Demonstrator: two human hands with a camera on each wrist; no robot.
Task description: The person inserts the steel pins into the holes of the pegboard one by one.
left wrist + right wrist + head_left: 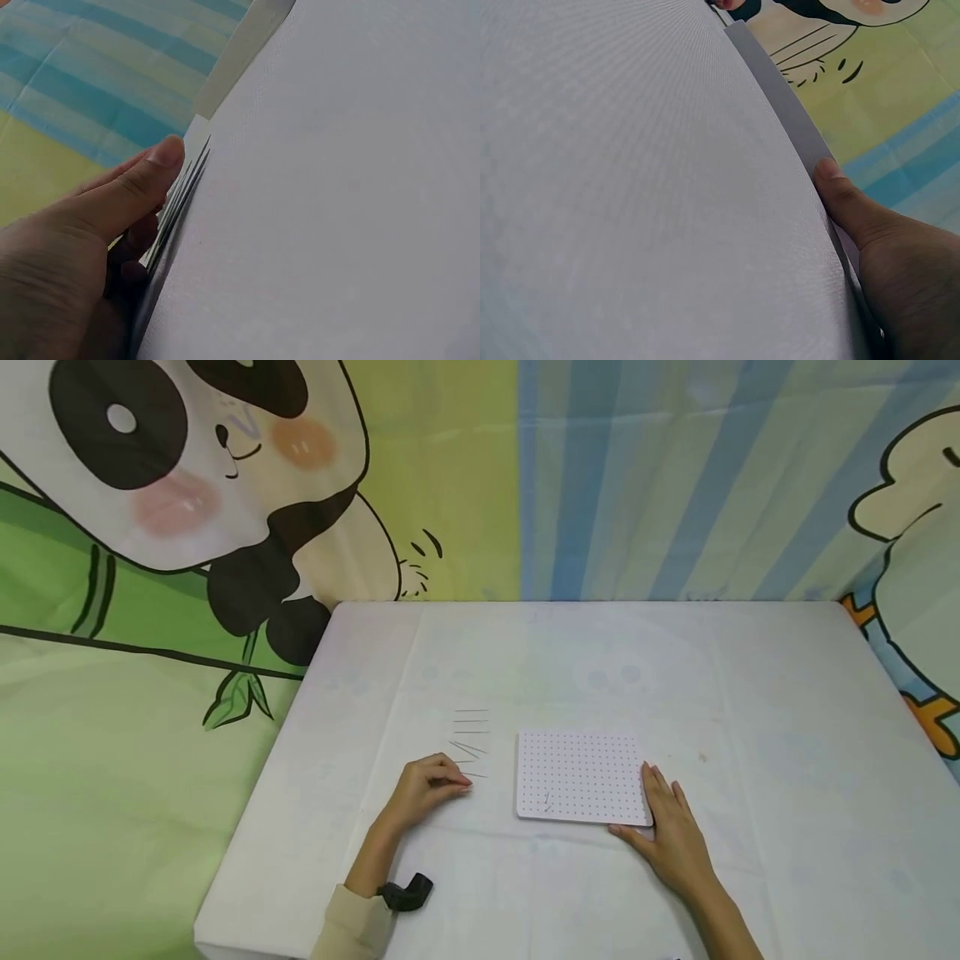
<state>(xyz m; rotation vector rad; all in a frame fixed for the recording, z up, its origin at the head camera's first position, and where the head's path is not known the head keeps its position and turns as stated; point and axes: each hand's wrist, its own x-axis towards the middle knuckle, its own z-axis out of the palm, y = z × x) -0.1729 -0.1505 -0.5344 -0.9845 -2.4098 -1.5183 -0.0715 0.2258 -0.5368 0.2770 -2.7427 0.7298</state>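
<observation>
Head view: one white perforated board (577, 777), set with rows of small holes, is seen lying flat on one white-covered table (585, 893). Its right edge is touched by the straight fingers of the right hand (678, 843), and its near edge by the thumb, which is spread wide from them. In the right wrist view the same thumb is seen resting against the board's edge.

To the left of the board, well apart from it, about seven thin rods (471, 721) are counted (they are fine enough that one may be missed). Three are laid parallel, level with the board's far edge or just beyond it; two are slanted and meet at their left ends; two more are found nearer the left hand (427, 789). That hand is held to the left of the board, its thumb and forefinger tips brought narrowly together beside the nearest rod; whether a rod is pinched cannot be told. In the left wrist view several rods are seen overlapping beside the thumb, too closely to be counted.

One small, thin mark is noticed at the board's near left corner, too small to be identified. One black wrist device (408, 893) and one pale sleeve (352, 927) are worn on the left arm. Beyond the board, one printed backdrop (450, 460) is hung, with one panda (322, 552) shown to the board's left.
</observation>
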